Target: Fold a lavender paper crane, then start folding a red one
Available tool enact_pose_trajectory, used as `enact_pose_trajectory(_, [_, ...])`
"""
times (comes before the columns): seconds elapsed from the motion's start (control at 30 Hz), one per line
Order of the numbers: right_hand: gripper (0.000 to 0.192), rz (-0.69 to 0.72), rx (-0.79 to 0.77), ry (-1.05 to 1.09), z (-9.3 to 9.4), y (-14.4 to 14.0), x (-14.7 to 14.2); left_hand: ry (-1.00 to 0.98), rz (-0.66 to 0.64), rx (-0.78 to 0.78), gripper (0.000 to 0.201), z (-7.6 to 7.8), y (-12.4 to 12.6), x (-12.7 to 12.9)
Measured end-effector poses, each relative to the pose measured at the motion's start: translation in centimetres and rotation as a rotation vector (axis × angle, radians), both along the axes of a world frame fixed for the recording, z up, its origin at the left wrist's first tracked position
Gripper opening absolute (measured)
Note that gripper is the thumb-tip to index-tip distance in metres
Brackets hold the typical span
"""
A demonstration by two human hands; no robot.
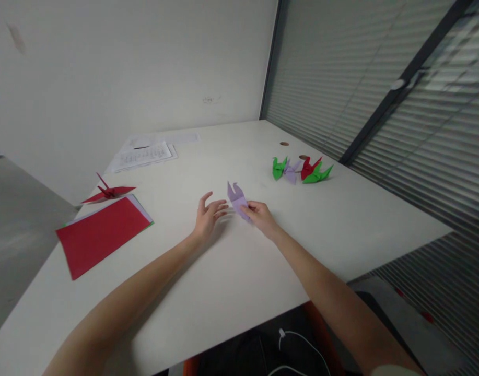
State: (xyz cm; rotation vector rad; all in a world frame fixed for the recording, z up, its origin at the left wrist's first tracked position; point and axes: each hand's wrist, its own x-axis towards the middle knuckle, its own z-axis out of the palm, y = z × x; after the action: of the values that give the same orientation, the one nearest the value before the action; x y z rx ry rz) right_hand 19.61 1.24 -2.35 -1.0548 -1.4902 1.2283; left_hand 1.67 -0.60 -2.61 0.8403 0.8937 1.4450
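Observation:
My right hand (261, 216) pinches a partly folded lilac paper figure (236, 199) by its lower end, holding it just above the white table (231, 271). Two pointed tips of the figure stick up at the far side. My left hand (208, 214) hovers right beside the figure with its fingers spread, holding nothing. Both forearms reach in from the near edge of the table.
A stack of coloured sheets with red on top (100, 233) lies at the left, a red paper crane (108, 192) behind it. Several folded figures, green (279, 167), lilac (291, 172), red (308, 167) and green (318, 175), stand at the right. Printed papers (143, 155) lie at the back.

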Motion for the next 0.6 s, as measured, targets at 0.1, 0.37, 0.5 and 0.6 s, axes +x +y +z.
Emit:
enact_pose_trajectory(0.1, [0.042, -0.059, 0.05, -0.011, 0.0, 0.0, -0.1, 0.066, -0.144, -0.08, 0.042, -0.4, -0.2, 0.5])
enact_pose_trajectory(0.37, [0.03, 0.238, 0.129, -0.161, 0.4, -0.6, -0.2, 0.229, -0.076, 0.066, 0.032, 0.0, -0.8, 0.5])
enact_pose_trajectory(0.5, [0.047, 0.189, 0.01, -0.082, 1.1, -0.4, 0.5, 0.246, -0.051, 0.088, 0.029, 0.4, -0.8, 0.5])
enact_pose_trajectory(0.6, [0.058, 0.065, -0.124, 0.031, 0.9, 0.0, 0.8, 0.27, -0.131, 0.053, 0.031, 0.3, -1.1, 0.8])
